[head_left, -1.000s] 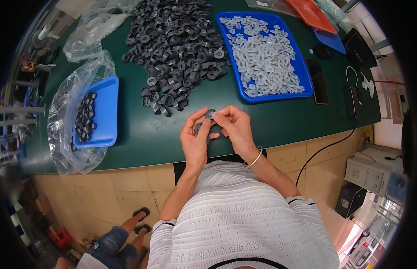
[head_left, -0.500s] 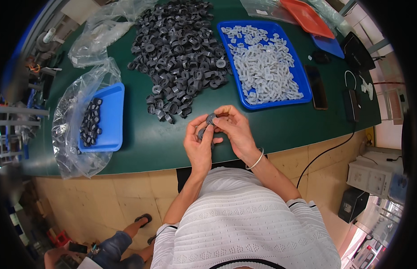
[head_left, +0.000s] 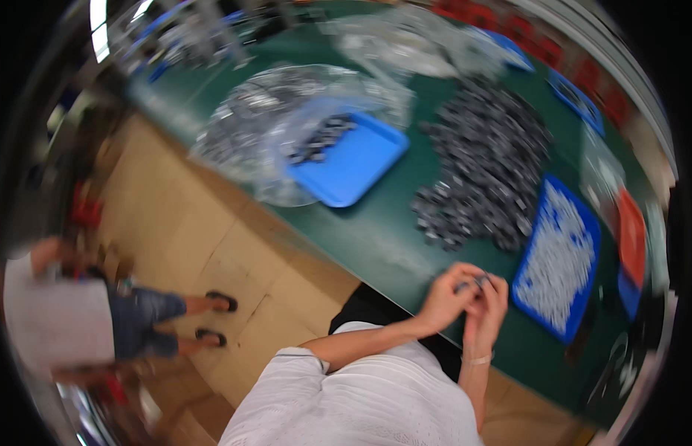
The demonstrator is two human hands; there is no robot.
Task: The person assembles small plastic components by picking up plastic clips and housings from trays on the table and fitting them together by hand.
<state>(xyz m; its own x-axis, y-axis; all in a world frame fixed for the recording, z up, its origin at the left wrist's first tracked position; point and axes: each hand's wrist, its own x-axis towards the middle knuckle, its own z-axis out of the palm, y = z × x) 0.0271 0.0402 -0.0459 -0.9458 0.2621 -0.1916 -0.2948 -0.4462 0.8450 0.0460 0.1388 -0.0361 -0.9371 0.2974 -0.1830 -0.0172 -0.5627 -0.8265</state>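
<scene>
Low and right of centre, both hands, left hand (head_left: 444, 299) and right hand (head_left: 489, 312), pinched a small dark part (head_left: 472, 283) over the green table (head_left: 376, 238); a loosened pinch could drop it.

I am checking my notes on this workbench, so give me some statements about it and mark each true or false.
1. Both hands meet over a small dark part at the table's near edge. True: the left hand and right hand pinch it together.
2. The big heap of dark parts lies inside a tray. False: it lies loose on the green table.
3. The blue tray beside the hands holds whitish parts. True.
4. The other blue tray is packed full. False: it holds only a few dark parts at one end and sits partly in a clear plastic bag.
5. Another person stands on the floor nearby. True.
</scene>
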